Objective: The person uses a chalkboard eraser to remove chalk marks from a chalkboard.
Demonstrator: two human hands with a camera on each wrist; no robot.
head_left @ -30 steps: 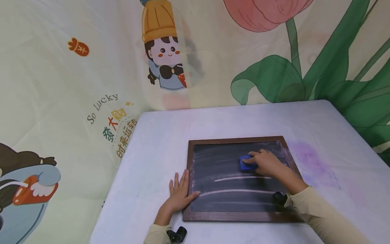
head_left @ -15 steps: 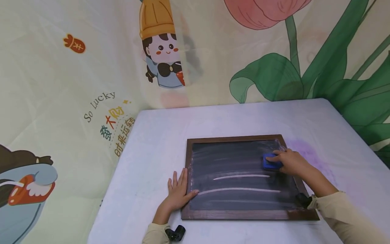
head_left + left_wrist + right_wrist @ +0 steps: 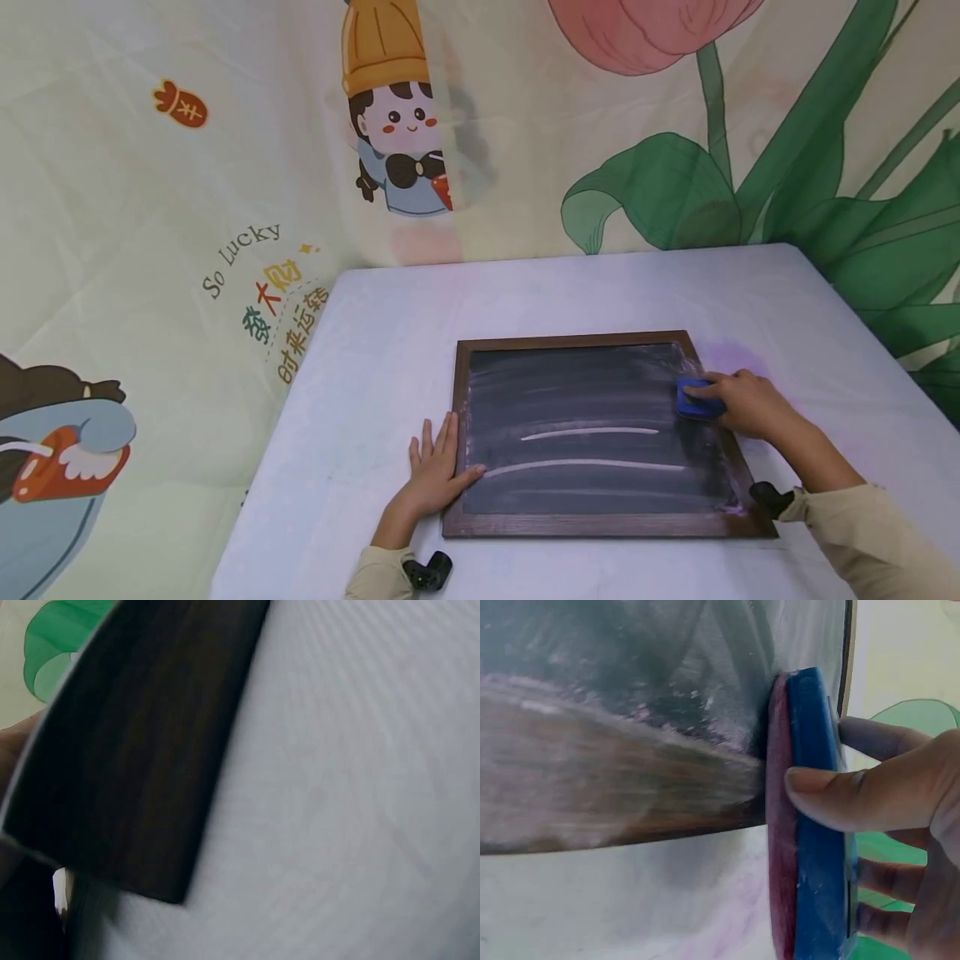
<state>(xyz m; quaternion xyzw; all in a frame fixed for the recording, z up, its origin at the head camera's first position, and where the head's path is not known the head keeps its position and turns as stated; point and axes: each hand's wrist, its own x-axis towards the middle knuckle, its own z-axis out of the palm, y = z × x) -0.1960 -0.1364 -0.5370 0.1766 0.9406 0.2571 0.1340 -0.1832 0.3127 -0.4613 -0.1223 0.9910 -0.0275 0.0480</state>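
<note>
A small blackboard with a brown wooden frame [image 3: 562, 525] lies on the table, bearing two bold white chalk lines and fainter streaks. At its right side my right hand [image 3: 753, 406] holds a blue chalkboard eraser [image 3: 692, 407] against the surface. The right wrist view shows thumb and fingers gripping the blue back of the eraser [image 3: 817, 855], its purple-dusted felt face overlapping the wooden border. My left hand [image 3: 433, 482] rests along the board's left edge, fingers extended and thumb on the frame. Only the dark frame [image 3: 150, 735] shows clearly in the left wrist view.
A white cloth covers the table [image 3: 525, 292], with a purple chalk smudge [image 3: 738, 357] right of the board. Behind stands a printed fabric backdrop [image 3: 510, 167] with a cartoon figure and a tulip. Black wrist cameras sit on both sleeves.
My right hand has slid the eraser rightward across the upper part of the board onto its right border. The left hand stays in place on the left edge.
</note>
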